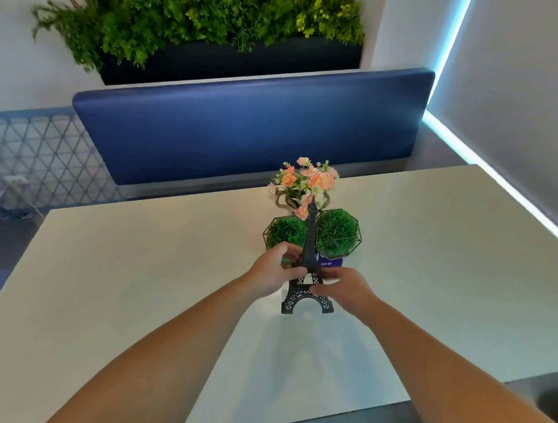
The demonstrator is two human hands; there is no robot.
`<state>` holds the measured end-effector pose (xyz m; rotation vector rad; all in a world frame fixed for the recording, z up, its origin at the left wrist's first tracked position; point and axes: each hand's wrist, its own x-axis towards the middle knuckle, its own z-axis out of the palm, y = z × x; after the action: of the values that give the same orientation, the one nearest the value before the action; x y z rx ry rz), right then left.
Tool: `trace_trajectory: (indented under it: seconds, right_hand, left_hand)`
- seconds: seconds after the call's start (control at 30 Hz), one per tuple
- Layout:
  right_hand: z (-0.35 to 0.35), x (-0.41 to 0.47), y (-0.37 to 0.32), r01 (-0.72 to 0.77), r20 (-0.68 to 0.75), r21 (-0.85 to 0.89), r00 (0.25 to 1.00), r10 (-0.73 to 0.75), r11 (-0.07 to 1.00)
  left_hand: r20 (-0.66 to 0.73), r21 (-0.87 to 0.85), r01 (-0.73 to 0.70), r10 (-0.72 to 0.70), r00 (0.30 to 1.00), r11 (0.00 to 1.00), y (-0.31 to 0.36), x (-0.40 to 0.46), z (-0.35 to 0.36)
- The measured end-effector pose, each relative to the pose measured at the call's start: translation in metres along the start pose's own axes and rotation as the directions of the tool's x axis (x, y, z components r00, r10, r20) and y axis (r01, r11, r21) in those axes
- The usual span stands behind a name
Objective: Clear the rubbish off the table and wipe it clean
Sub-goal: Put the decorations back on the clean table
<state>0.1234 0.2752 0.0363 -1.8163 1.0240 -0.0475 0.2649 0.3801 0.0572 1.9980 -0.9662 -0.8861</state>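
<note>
Head view, frame centre: my left hand (273, 269) and right hand (340, 286) are pinching the tower model (307, 276) at mid-height, probably steadying it upright on the table (125, 281). Behind it, two moss balls (337, 233) and flowers (304, 183). No rubbish visible.

The pale cream, smooth rectangular worktop (117, 297) spreads wide on every side of the fingers (292, 252), its glossy surface catching a bright patch of light just below them. Pinched between the fingers of both hands, the black lattice metal Eiffel Tower model (308, 283) stands upright with its four arched feet on the worktop. Just beyond the fingers, touching or nearly touching the tower, sit two green moss balls in black wire geometric frames (337, 233) and a small pink-and-peach artificial flower posy (304, 183).
</note>
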Motion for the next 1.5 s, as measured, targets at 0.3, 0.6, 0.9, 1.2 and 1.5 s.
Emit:
trace_trajectory:
  seconds: [0.3, 0.6, 0.9, 1.2, 1.5]
  right_hand:
    - [-0.041, 0.032, 0.031, 0.032, 0.066, -0.041, 0.997, -0.029, 0.999]
    - [-0.041, 0.056, 0.050, 0.028, 0.121, 0.008, 0.992, -0.028, 1.000]
    - [-0.038, 0.067, 0.050, 0.036, 0.146, 0.063, 0.988, -0.044, 0.997]
    - [-0.039, 0.069, 0.051, 0.020, 0.170, 0.051, 0.985, -0.028, 0.998]
    - [-0.039, 0.067, 0.049, 0.008, 0.172, 0.031, 0.985, -0.013, 0.999]
  left_hand:
    - [-0.071, -0.095, 0.036, -0.043, 0.997, 0.995, 0.012, 0.028, 0.049]
    - [-0.138, -0.108, 0.056, -0.071, 0.988, 0.993, 0.001, 0.042, 0.073]
    - [-0.186, -0.137, 0.087, -0.111, 0.976, 0.987, -0.002, 0.046, 0.073]
    - [-0.153, -0.157, 0.142, -0.166, 0.974, 0.977, 0.001, 0.049, 0.074]
    - [-0.113, -0.102, 0.192, -0.203, 0.973, 0.976, 0.010, 0.051, 0.070]
